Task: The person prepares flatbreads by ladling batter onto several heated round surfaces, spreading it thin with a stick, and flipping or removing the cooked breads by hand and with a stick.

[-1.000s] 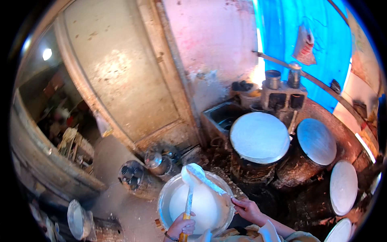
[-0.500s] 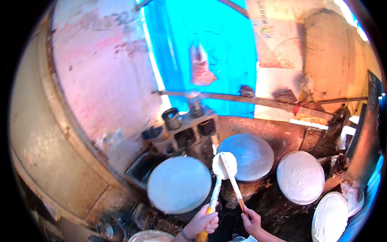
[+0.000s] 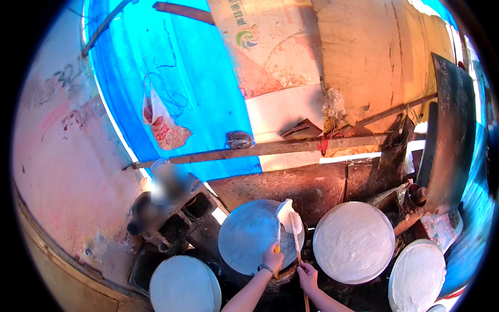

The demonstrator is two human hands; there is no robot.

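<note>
- Your left hand (image 3: 272,258), 6 o'clock: fingers wrapped round a yellow-handled ladle (image 3: 285,212), white-coated, bowl over the grey griddle (image 3: 241,234)'s 1 o'clock edge.
- Your right hand (image 3: 307,275), 5 o'clock: fingers pinching a wooden spatula (image 3: 296,226), blade beside the bowl, perhaps to check drips; contact unclear.
- Wall panel (image 3: 275,57), 12 o'clock: swirl emblem, small lettering.
- Hung bag (image 3: 163,127), 10 o'clock: red print, too creased to read.

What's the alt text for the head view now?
Left hand grips a white scoop by its yellow handle, right hand a white-smeared stick, near a grey round plate. White-coated plates stand to its right, blue sheeting behind.
</note>
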